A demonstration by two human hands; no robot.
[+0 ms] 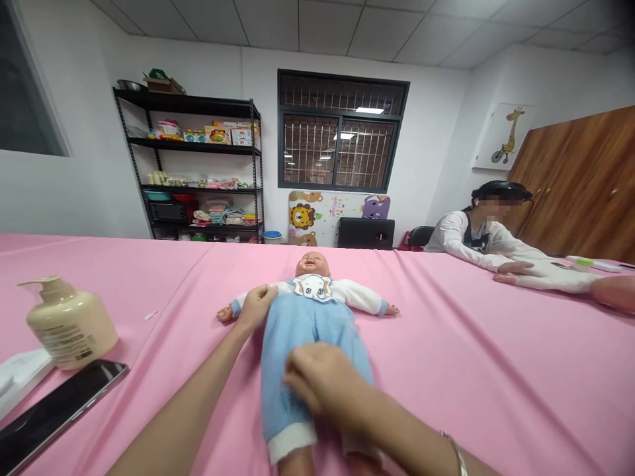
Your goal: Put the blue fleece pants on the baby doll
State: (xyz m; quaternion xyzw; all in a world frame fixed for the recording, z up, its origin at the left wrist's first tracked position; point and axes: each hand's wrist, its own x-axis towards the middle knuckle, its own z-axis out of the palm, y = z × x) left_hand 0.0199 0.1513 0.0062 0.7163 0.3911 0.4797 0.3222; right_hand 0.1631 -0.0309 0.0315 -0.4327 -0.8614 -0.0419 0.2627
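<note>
Baby doll (312, 311) supine, blue romper, white sleeves

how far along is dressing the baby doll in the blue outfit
Done: the blue fleece romper covers the baby doll from chest to legs. In hand: left hand at its shoulder, right hand pressing the crotch area. Left: whether fastenings remain open cannot be seen.
</note>
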